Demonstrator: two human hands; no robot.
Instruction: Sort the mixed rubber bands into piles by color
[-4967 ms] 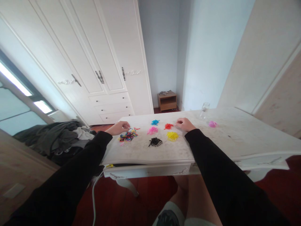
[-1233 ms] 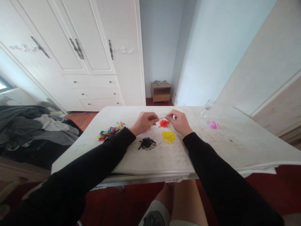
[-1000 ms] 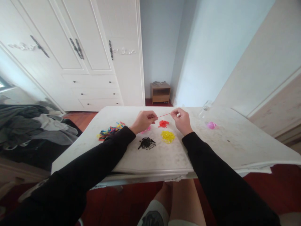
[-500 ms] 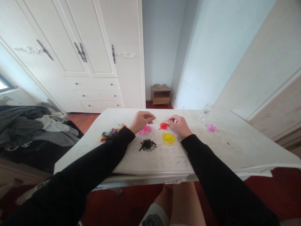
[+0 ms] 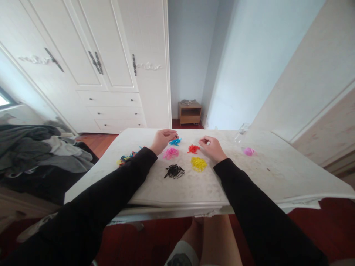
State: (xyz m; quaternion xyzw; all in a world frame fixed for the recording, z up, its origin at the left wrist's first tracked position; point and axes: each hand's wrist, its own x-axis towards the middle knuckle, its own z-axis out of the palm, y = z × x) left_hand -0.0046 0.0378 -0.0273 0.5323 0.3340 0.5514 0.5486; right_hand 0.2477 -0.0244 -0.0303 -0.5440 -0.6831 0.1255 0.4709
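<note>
At the far left, a heap of clothes [image 5: 41, 147] slumps beside the white table [image 5: 180, 192]. On the table's left side lies a mixed pile [image 5: 127, 159] of coloured bands, partly hidden by the black left sleeve [image 5: 116, 188] and well behind the fingertips. The left hand [image 5: 162, 141] hovers with its fingers stretched and thumb close to them; a dark speck shows at the tips, but I can't tell whether they are clamped on it. Just beside those tips is the blue pile [image 5: 175, 142], with the pink pile [image 5: 170, 153] close on the near side of the hand and the black pile [image 5: 174, 171] nearer the person. Further right sits the red pile [image 5: 193, 149], with the yellow pile [image 5: 199, 164] on its near side. The right hand [image 5: 212, 147] is curled just right of the red bands; whether its fingertips meet or grip anything, I can't tell. Well to its right are a clear glass [image 5: 242, 133] and a pink ball [image 5: 249, 151].
</note>
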